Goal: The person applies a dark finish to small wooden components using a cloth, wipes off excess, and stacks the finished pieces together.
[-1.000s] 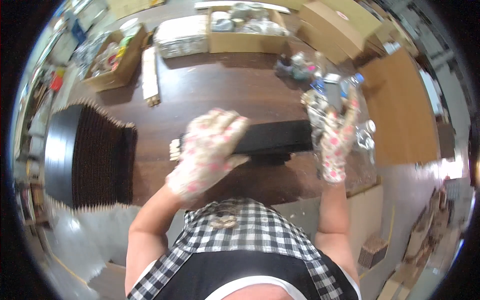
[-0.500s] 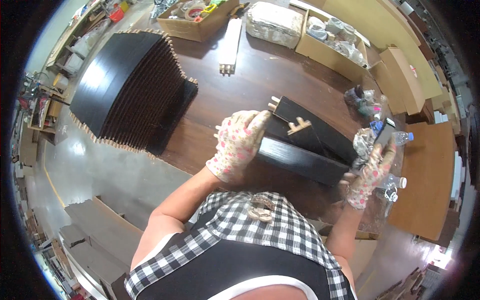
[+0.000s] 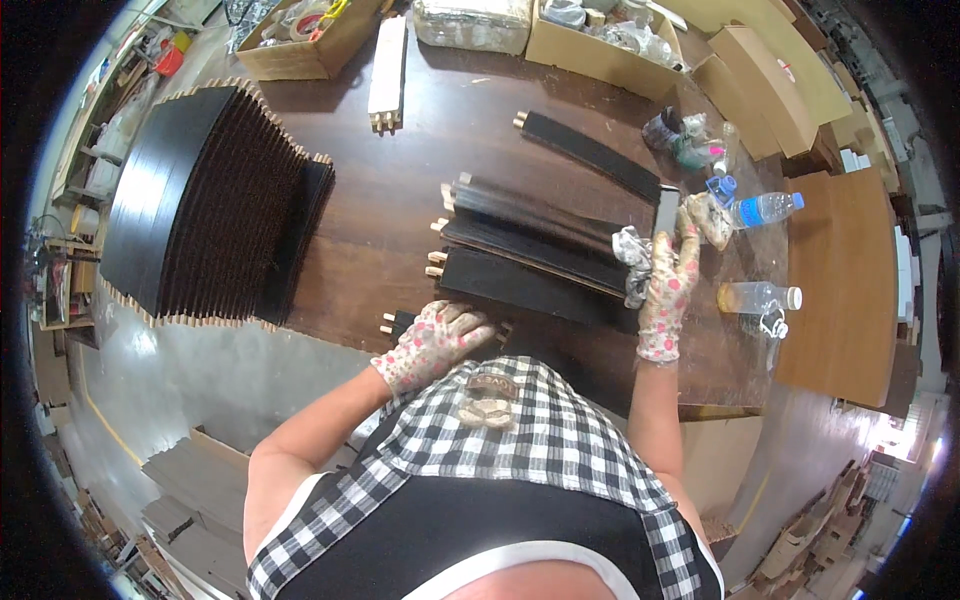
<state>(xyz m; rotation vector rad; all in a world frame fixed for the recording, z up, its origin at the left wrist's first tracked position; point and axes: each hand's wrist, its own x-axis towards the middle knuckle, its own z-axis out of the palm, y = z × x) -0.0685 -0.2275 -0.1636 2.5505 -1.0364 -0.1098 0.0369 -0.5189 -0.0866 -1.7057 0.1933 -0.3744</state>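
My left hand (image 3: 435,345), in a floral work glove, curls over a black slat (image 3: 402,322) at the table's near edge. Light wooden pegs stick out of its end; the rest is hidden. My right hand (image 3: 668,300), gloved alike, grips a flat grey block (image 3: 668,208) with its fingers pointing away from me. A crumpled grey cloth (image 3: 633,265) lies against its thumb side. Between the hands lie several black slats (image 3: 530,285) with pegged left ends, one of them blurred. Farther back, a single black slat (image 3: 595,155) rests at a slant.
A large stack of curved black slats (image 3: 215,200) stands at the left. Clear plastic bottles (image 3: 760,298) are at the right. Along the back are a carton of tape (image 3: 290,60), a wrapped bundle (image 3: 472,25), a carton of bags (image 3: 605,45) and a pale pegged strip (image 3: 388,70).
My left hand has moved down toward my body, onto a slat at the near edge. The slats now lie more spread out. My right hand has come left with the block.
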